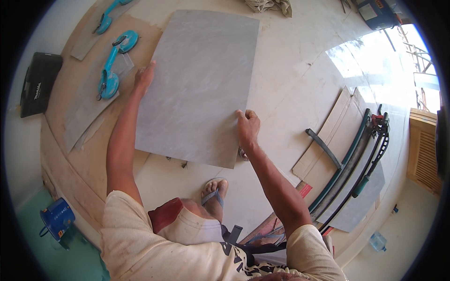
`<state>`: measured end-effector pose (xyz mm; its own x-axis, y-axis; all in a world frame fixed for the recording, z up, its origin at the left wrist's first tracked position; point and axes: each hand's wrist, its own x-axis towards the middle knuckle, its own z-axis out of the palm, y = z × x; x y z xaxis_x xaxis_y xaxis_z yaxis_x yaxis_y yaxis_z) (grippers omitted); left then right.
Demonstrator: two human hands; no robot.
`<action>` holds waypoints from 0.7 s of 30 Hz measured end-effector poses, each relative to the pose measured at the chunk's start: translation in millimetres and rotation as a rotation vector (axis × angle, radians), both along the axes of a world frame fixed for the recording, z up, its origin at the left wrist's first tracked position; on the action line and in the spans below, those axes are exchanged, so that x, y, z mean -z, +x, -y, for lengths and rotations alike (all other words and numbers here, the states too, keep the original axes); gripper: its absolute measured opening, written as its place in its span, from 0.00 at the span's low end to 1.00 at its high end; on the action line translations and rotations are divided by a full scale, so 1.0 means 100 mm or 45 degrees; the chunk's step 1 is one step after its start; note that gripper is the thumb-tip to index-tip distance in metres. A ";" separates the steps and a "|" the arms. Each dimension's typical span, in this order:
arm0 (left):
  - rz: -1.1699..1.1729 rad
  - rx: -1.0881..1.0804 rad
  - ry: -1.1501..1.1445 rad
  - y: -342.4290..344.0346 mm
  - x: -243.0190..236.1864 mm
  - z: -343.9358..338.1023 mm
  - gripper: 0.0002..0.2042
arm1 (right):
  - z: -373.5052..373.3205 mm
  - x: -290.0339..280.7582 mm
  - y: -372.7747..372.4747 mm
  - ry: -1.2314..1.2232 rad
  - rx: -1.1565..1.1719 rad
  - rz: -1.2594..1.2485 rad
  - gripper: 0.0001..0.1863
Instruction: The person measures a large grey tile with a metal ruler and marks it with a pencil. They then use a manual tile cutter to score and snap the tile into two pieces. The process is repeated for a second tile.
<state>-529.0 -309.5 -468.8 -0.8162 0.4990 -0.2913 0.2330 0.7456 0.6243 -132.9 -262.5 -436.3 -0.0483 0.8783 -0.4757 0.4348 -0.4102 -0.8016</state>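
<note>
A large grey tile (194, 84) spans the middle of the view, tilted slightly between my hands. My left hand (144, 76) grips its left edge toward the upper half, and my right hand (248, 124) holds its lower right edge, fingers curled. To the left, a cyan double suction lifter (110, 58) lies on a cut grey tile piece (82, 114), and a second cyan lifter (104, 22) is farther up. Something small and dark under the tile's lower edge is too hidden to make out. My sandalled foot (214, 196) is below the tile.
A long tile cutter (363, 140) and cardboard (321, 131) lie at right on the pale floor (290, 70). At left are a black case (40, 84) and blue bucket-like container (57, 218). A crumpled cloth (269, 7), blue container (375, 11) and slatted wooden panel (422, 150) are around the edges.
</note>
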 end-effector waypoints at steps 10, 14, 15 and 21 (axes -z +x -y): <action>-0.376 0.274 -0.312 -0.17 0.25 0.03 0.35 | 0.02 0.08 -0.08 -0.149 -0.286 0.156 0.16; -0.357 0.439 -0.584 -0.10 -0.12 -0.12 0.35 | 0.04 0.05 -0.09 -0.186 -0.218 0.071 0.14; -0.398 0.467 -0.637 -0.15 -0.15 -0.12 0.35 | 0.03 0.05 -0.09 -0.178 -0.258 0.124 0.14; -0.497 0.563 -0.707 -0.23 -0.13 -0.17 0.37 | -0.02 0.03 -0.10 -0.127 -0.408 0.261 0.14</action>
<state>-552.5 -292.2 -456.3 -0.6714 0.6653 -0.3265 0.7032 0.7110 0.0026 -142.9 -260.3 -439.0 -0.2077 0.7831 -0.5861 0.7008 -0.2990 -0.6477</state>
